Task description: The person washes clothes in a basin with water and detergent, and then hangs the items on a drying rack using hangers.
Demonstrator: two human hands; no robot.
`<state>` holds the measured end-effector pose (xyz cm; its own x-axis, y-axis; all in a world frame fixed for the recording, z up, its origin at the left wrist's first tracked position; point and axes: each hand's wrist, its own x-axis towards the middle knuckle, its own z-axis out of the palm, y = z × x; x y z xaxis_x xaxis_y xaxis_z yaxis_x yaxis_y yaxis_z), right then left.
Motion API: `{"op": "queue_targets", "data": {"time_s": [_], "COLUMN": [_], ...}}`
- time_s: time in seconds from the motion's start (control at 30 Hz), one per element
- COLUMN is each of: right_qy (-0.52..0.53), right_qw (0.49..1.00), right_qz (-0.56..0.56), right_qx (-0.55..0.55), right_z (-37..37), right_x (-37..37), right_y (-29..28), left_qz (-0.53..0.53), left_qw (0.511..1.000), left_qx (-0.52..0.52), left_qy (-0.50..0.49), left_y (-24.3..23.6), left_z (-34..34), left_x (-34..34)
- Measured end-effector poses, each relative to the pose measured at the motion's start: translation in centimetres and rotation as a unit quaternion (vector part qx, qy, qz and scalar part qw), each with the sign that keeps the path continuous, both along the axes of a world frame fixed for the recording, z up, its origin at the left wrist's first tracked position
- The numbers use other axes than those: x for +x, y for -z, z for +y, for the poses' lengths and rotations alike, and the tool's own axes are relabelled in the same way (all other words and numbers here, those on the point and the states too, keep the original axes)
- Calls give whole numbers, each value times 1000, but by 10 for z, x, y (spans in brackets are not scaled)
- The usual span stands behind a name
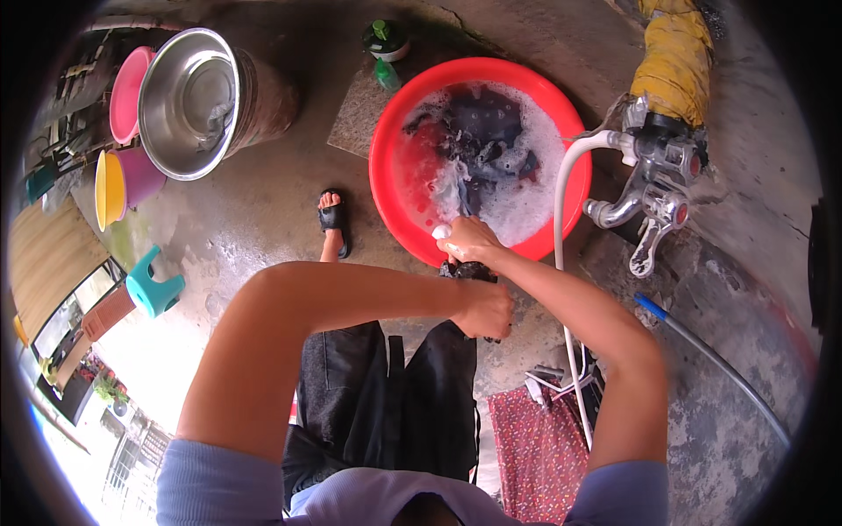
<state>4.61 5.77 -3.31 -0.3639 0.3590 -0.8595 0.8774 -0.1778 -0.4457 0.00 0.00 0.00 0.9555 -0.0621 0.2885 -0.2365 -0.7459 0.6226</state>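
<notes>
Dark cloth [469, 270], wet & bunched, is held btwn both hands at the near edge of the red basin [380, 167]. L hand [485, 309] = fist, clenched round the cloth just outside the near rim, on the body side. R hand [471, 238] is above that rim, fingers curled tight round the cloth too, w/ white suds on it. Fingertips mostly hidden, so can't tell exact finger placement. Grey-blue strip of fabric [471, 203] shows just past R hand, inside the basin; can't tell if same piece.

Basin sits on the floor [254, 210], holding soapy water w/ more dark clothes [482, 118] toward its far edge & foam [548, 158] along its R side. Green bottle [386, 74] + green-topped tub [386, 39] nr basin's far L edge. Metal taps [662, 188] off its R edge, w/ white hose [560, 228] running from them across the R rim in view. Farther R, grey hose [719, 364] w/ blue end. Red patterned cloth [535, 456] nr the body, R side. Off L: steel bowl [171, 83], pink basin [127, 96], yellow basin [110, 188], teal stool [156, 285]. Sandalled foot [333, 219] on floor, L of red basin.
</notes>
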Motion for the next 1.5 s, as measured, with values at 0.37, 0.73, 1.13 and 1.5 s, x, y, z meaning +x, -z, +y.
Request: {"op": "queue_targets", "data": {"time_s": [0.37,0.73,1.13,1.5], "right_qy": [-67,688,578,42], "right_qw": [985,719,744,858], "right_qz": [-142,22,280,354], "right_qx": [74,96,-187,-369], "right_z": [-11,-57,-130,-435], "right_x": [-32,-42,-358,-709], "right_y": [34,-84,-209,-334], "left_qz": [-1,-182,-547,54], "left_qw": [998,650,92,-174], "left_qx": [61,-532,-684,-153], "left_qy": [-8,-511,-473,-971], "left_y": [55,-60,-195,-351], "left_z": [-13,-38,-218,-511], "left_x": [-6,-193,-455,-643]}}
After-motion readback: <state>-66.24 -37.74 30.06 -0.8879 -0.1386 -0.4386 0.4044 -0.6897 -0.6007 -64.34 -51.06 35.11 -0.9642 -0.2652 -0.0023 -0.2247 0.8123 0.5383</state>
